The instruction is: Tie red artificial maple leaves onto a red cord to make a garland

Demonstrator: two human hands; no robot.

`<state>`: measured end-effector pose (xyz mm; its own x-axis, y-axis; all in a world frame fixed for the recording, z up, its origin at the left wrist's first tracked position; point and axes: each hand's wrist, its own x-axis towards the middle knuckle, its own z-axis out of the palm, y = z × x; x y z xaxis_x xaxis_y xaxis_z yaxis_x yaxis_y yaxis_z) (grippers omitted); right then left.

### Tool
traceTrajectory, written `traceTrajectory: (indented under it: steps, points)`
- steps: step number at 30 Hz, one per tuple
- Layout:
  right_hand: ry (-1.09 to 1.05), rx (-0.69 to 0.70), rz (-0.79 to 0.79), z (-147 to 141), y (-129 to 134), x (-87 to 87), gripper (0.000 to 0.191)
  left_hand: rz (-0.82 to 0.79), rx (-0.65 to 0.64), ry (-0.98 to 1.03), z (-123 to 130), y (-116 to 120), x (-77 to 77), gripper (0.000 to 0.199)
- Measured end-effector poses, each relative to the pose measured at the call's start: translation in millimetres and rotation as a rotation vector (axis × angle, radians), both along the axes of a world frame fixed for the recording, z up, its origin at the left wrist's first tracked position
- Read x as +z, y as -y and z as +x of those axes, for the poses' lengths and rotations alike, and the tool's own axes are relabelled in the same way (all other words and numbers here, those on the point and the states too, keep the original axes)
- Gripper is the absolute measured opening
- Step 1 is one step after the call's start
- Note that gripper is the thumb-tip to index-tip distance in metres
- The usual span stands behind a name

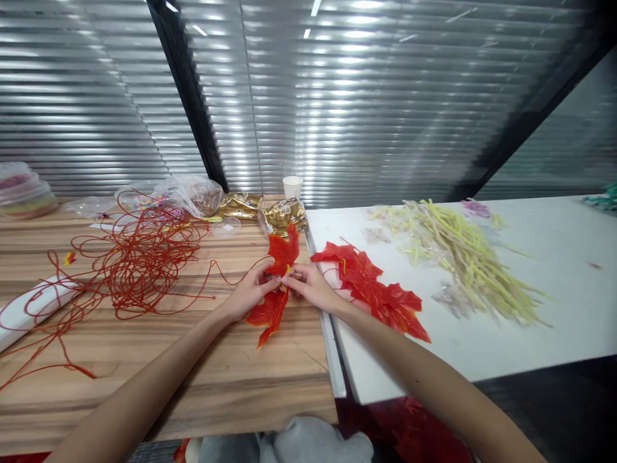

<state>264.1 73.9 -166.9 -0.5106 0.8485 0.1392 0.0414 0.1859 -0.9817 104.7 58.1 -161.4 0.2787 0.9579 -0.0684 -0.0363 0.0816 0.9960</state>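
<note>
Red artificial maple leaves (270, 313) are held above the wooden table near its right edge. My left hand (254, 288) pinches them at the middle, by the yellow stems. From the right, my right hand (308, 284) closes its fingertips on the same spot, close to the left fingertips. A thin red cord (208, 278) runs from my left hand toward a big loose tangle of red cord (139, 257) on the left. More red leaves (380, 292) lie on the white table beside my right forearm.
Gold packets (283, 215), a paper cup (292, 187) and plastic bags (193, 195) line the back. Yellow-green strips (470, 257) lie on the white table (569, 257). A white bar (33, 310) sits under cord at the left. A gap separates the two tables.
</note>
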Motion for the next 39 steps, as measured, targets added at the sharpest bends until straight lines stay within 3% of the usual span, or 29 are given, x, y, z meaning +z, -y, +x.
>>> traceTrajectory:
  steps: [11, 29, 39]
  points:
    - [0.005, -0.011, 0.005, 0.0, -1.5, -2.5, 0.031, 0.017, -0.004, 0.004, -0.2, 1.1, 1.2, 0.038]
    - [-0.031, 0.007, -0.030, 0.0, 0.2, 2.0, 0.030, 0.016, 0.047, 0.030, -0.1, 0.9, 0.6, 0.042]
    - [-0.065, 0.021, -0.072, -1.6, -1.7, -3.8, 0.030, 0.012, 0.029, 0.006, -1.9, 0.0, 1.3, 0.026]
